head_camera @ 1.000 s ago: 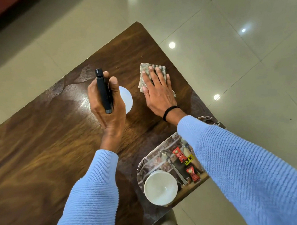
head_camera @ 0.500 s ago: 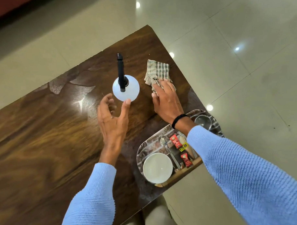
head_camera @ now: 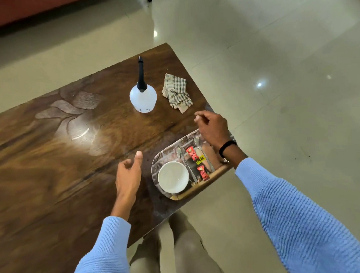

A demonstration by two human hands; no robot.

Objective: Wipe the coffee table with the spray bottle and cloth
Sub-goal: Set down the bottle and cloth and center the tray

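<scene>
A white spray bottle (head_camera: 143, 98) with a black nozzle stands upright near the far right corner of the dark wooden coffee table (head_camera: 53, 171). A crumpled checked cloth (head_camera: 176, 92) lies just right of it, free of both hands. My left hand (head_camera: 128, 175) hovers over the table left of the tray, fingers loosely apart and empty. Above the far end of the tray is my right hand (head_camera: 212, 128), fingers curled, holding nothing that I can see.
A patterned tray (head_camera: 155, 163) sits at the table's near right edge, overhanging it slightly. It holds a white bowl (head_camera: 173, 177), two spoons and red sachets. Tiled floor surrounds the table; my legs stand at its near corner.
My left hand let go of the spray bottle and my right hand left the cloth. Both hands drew back toward me, to the tray; the view pulled back.
</scene>
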